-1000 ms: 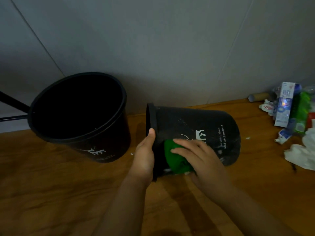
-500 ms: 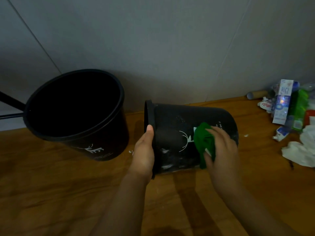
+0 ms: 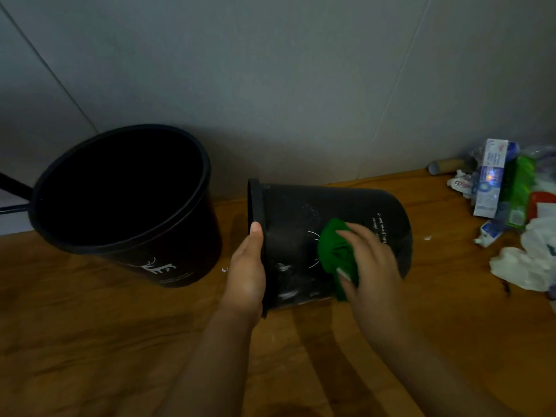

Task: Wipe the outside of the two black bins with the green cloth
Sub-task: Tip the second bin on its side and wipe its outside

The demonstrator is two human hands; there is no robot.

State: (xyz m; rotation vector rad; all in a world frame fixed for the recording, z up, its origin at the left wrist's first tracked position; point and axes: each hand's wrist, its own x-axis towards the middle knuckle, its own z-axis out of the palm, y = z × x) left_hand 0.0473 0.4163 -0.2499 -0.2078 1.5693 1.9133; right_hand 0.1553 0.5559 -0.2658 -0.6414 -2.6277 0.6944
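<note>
Hidden or unclear: We cannot see the mouth of the lying bin, which faces left, nor its underside. The left fingers sit behind the rim, out of sight. The white print near its base is too small for us to read. Lighting is dim; the litter pile at the right edge is cut off by the frame.

Left hand: We see it clasping the rim of the lying bin, thumb laid along the rim's outer edge.

Right hand: We see it flat, fingers spread, pressing the green cloth against the bin's side wall.

Cloth position: On the wall of the lying bin, about midway along its length, partly over a white line drawing.

Change from earlier frames: One second ago we saw the cloth close to the rim; half a second ago it lay nearer the base. The left hand has kept its hold on the rim.

Second bin: Upright to the left, apart from the first, white print low on its wall.

Materials and shapes: Both bins are matt black, tapered and round, each with a raised lip. The lying one shows pale smears. The cloth is soft and bunched. The floor is brown wood grain.
</note>
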